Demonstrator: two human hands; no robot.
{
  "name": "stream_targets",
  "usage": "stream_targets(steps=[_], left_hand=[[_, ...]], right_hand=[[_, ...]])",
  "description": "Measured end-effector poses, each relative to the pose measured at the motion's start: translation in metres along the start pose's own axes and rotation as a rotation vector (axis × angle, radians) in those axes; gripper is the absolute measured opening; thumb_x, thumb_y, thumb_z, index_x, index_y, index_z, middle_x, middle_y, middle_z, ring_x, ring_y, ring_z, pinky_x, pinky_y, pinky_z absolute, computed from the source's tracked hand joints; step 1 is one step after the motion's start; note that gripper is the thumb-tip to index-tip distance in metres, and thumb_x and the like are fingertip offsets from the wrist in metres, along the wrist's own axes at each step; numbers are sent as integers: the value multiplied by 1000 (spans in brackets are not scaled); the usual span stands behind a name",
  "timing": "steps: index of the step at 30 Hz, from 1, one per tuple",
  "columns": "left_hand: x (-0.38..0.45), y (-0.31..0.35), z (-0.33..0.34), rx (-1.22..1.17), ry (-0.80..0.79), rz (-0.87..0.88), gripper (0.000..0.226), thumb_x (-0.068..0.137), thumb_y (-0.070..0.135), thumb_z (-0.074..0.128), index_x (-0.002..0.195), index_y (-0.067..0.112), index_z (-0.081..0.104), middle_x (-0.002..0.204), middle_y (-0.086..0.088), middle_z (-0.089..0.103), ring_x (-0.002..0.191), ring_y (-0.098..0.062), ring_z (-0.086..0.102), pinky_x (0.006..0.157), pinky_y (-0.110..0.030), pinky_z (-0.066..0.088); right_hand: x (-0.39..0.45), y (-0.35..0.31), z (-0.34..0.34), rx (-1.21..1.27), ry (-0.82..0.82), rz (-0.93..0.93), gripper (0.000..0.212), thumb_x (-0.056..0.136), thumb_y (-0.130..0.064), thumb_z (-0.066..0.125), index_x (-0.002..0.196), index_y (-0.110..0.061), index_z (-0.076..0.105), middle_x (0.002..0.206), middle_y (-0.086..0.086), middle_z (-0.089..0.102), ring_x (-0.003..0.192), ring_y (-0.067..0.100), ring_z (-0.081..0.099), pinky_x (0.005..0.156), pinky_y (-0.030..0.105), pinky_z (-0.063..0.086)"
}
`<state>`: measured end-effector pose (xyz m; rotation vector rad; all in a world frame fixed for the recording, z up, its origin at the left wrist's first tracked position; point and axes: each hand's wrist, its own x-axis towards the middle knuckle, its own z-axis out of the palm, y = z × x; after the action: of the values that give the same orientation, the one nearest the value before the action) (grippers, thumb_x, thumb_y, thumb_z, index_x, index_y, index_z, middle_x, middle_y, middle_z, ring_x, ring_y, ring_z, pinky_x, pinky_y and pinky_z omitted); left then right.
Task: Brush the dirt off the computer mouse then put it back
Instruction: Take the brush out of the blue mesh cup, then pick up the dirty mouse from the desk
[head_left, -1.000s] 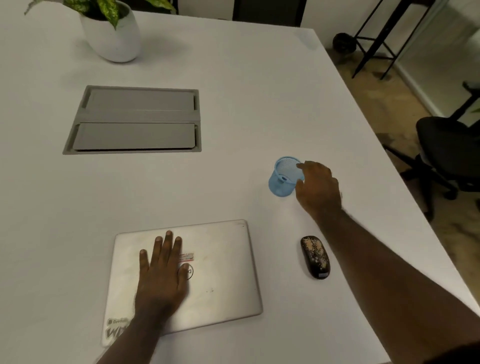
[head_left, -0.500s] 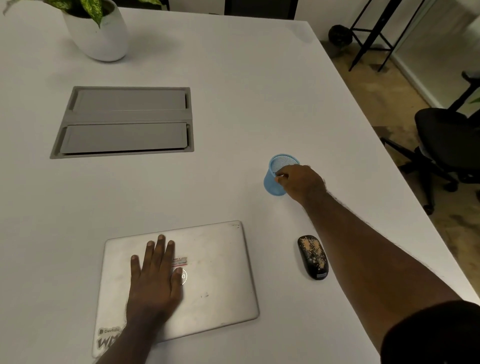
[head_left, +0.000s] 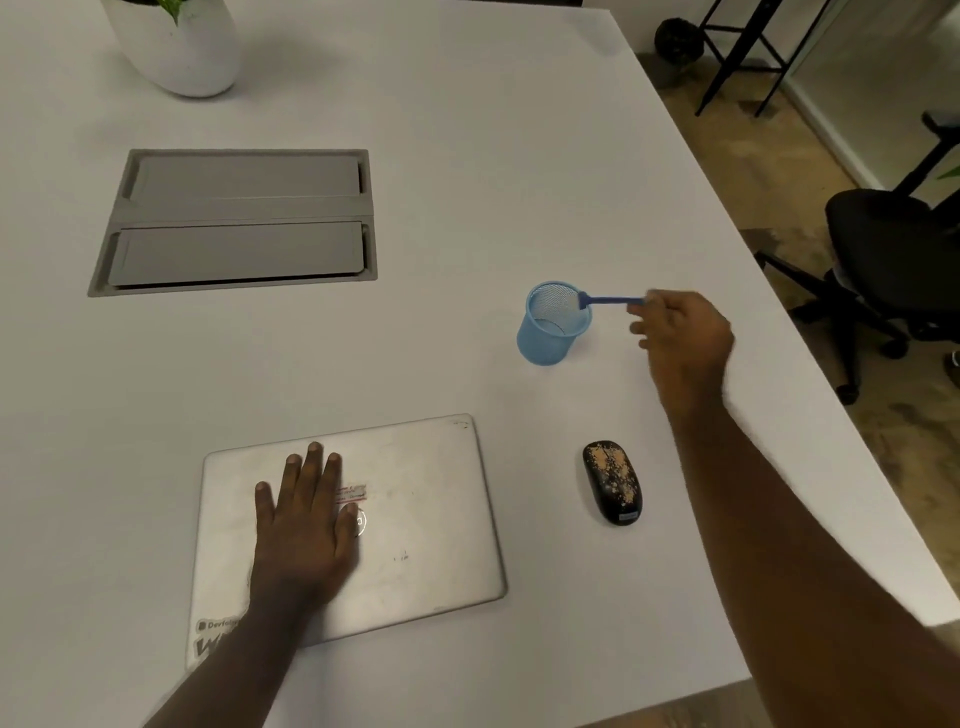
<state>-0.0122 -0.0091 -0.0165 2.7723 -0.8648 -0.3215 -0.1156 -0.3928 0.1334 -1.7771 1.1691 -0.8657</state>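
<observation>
The left hand (head_left: 304, 525) lies spread flat on the closed laptop (head_left: 348, 530); leave it there as a steady brace. Further right, the blue mesh cup (head_left: 551, 325) stands on the bench (head_left: 467, 156), with the brush (head_left: 608, 300) level at its rim, pinched by the right hand (head_left: 683, 335). Lift it clear without tipping the cup, then bring the bristles to the speckled mouse (head_left: 613, 482), lying nearer beside the laptop.

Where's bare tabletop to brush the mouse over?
Bare table lies between laptop, blue mesh cup and grey hatch. A narrower strip separates laptop and mouse. Right of the mouse, the right hand with its brush and forearm crowd things.
</observation>
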Motion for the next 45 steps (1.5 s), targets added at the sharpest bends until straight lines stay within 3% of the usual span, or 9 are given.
stream_targets(steps=[6,11,15,18,22,27,31,35,45], left_hand=[[9,19,-17,-73,-40,-45,69,82,40,29,144,10,40,157,-13,31,145,-34,24,112,-56,17],[-1,89,-24,-499,-11,103,57,82,19,47,138,14,49,146,-5,47,139,-24,39,116,-41,27],[-10,165,-16,-869,-86,75,39,88,4,54,120,25,60,121,2,62,106,-10,62,86,-17,49],[-7,207,-3,-990,-252,-103,35,91,8,55,122,24,60,122,5,64,98,-4,62,82,-11,48],[5,244,9,-1276,-513,-421,36,94,16,53,131,15,55,107,0,65,95,-15,63,90,-31,54],[17,268,28,-1319,-459,-607,37,94,10,53,130,7,56,107,-7,65,88,-20,62,93,-38,54],[19,284,35,-1295,-429,-592,31,94,7,48,122,6,63,111,-12,67,100,-25,64,96,-43,53],[21,297,37,-1185,-406,-524,30,91,7,43,92,14,72,101,-15,72,101,-34,66,89,-44,56],[27,307,46,-1080,-318,-595,28,91,12,46,107,11,69,105,-11,70,96,-26,64,88,-39,55]], right_hand=[[-67,62,-77,679,-10,559,16,95,-19,62,106,-8,68,87,4,78,76,13,73,67,24,59],[-114,124,-101,749,-3,802,14,97,-22,59,108,-22,67,98,-6,78,90,14,71,70,26,56],[-125,147,-103,770,-17,890,20,101,-16,50,110,-21,67,97,-8,75,92,12,73,67,23,57],[-123,149,-95,708,-40,909,18,102,-15,49,105,-16,66,94,-4,73,98,17,67,77,30,52],[-113,145,-83,608,-22,815,25,104,-18,46,125,-8,55,111,9,68,110,27,62,93,39,48],[-104,145,-64,409,-45,721,21,106,-20,39,120,-8,49,116,11,66,111,28,61,97,42,47],[-100,150,-53,357,-52,698,22,106,-20,38,119,-6,49,112,11,68,105,28,65,88,36,52],[-100,152,-47,349,-45,694,17,106,-20,40,115,-11,51,106,8,71,98,21,68,81,30,54],[-100,161,-42,253,-47,682,21,105,-23,40,114,-13,56,106,4,73,103,24,70,92,38,56]])
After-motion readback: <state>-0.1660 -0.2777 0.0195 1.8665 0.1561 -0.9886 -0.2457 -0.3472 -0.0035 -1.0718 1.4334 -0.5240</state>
